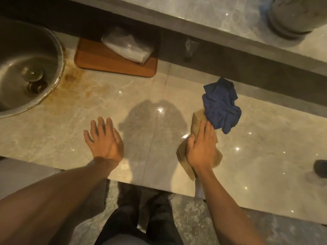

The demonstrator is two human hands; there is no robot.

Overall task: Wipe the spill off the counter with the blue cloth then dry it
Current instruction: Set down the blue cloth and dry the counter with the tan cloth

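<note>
Right hand [200, 147] flat on tan cloth [196, 121], blue cloth [221, 106] overlapping.

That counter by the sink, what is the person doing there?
A person stands at a marble counter and presses the right hand flat on a tan cloth near the front edge, which looks like the drying part of the job. The blue cloth lies crumpled just behind it, overlapping the tan one, with no hand on it. The left hand is open, fingers spread, over bare counter. A brownish stain shows beside the sink.
</note>
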